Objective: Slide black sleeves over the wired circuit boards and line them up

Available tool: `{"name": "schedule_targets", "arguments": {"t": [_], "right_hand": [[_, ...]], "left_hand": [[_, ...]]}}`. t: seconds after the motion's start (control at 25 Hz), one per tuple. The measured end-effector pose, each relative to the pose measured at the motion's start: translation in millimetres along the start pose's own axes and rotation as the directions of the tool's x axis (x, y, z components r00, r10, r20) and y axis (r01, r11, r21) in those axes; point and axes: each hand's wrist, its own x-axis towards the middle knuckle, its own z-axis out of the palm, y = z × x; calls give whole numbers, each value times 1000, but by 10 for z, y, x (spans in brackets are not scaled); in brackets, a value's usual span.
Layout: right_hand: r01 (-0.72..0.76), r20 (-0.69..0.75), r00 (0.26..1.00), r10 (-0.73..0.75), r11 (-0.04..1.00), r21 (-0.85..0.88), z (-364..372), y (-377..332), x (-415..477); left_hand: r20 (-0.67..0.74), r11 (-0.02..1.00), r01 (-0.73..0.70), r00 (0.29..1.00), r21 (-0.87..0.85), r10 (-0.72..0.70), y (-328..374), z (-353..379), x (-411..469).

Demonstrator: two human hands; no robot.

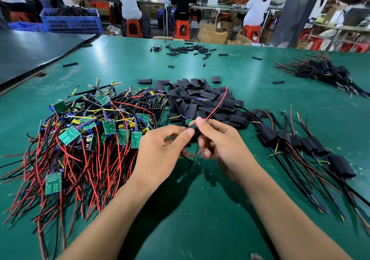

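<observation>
Held above the green worktop [200, 209]: black sleeve [193, 132] pinched in left hand [160, 151], right hand [218, 139] closed on the board's wires. Light, soft tubing, probably collapsing easily; best gripped near the mouth, with stiff circuit board [188, 121] fed in by its edges.

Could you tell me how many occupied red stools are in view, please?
3, beyond the table's far edge: the left stool, the middle stool near it, and the right stool by the grey pillar. Others may be hidden behind people or crates.
</observation>
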Motion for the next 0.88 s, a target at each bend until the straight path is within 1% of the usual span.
{"name": "schedule_targets", "arguments": {"t": [0.04, 0.08, 0.16, 0.2, 0.36, 0.44, 0.52, 0.56, 0.6, 0.64, 0.68, 0.72, 0.76, 0.8, 0.84, 0.88], "right_hand": [[-19, -5, 1000, 19, 1000, -5, 3, 2, 1], [-30, -23, 999, 30, 999, -18, 9, 7, 6], [-18, -78, 997, 18, 1000, -1, 28, 8, 17], [7, -119, 993, -2, 999, 34, 31, 1, 22], [169, -265, 958, -110, 962, 212, -11, -85, 35], [237, -316, 939, -133, 918, 317, -36, -126, 42], [257, -332, 935, -124, 882, 395, -42, -151, 51], [248, -317, 941, -115, 874, 418, -47, -148, 57], [223, -279, 955, -105, 874, 432, -53, -137, 58], [182, -216, 972, -93, 878, 442, -59, -130, 53], [132, -133, 988, -80, 885, 447, -68, -129, 37], [81, -41, 997, -70, 890, 448, -85, -125, 17], [30, 47, 997, -58, 891, 452, -111, -123, 1], [-16, 118, 992, -43, 885, 466, -139, -128, -18], [-59, 170, 985, -28, 872, 486, -163, -139, -33], [-95, 208, 978, -12, 863, 495, -193, -149, -44]], "left_hand": [[-38, 999, -35, 999, 14, 36, 12, -5, -2], [-60, 993, -90, 994, 74, 95, 21, -5, -13], [-51, 964, -198, 976, 178, 210, 21, -2, -38], [-46, 953, -228, 969, 200, 241, 17, 5, -44], [-107, 951, -216, 964, 219, 243, -26, -11, -17], [-149, 925, -246, 943, 291, 298, -39, -34, -13], [-172, 879, -287, 912, 380, 372, -37, -36, -29], [-183, 875, -293, 905, 385, 384, -33, -25, -33], [-193, 898, -274, 916, 344, 353, -18, -7, -35], [-182, 948, -211, 949, 237, 257, 6, 11, -37], [-126, 992, -110, 985, 68, 118, 39, 33, -41], [-44, 997, 8, 999, -81, -12, 73, 54, -48], [55, 972, 116, 993, -203, -107, 83, 63, -54], [132, 943, 174, 981, -282, -142, 96, 64, -57], [192, 915, 204, 971, -349, -143, 119, 61, -59], [229, 896, 204, 966, -395, -119, 124, 62, -59]]}}
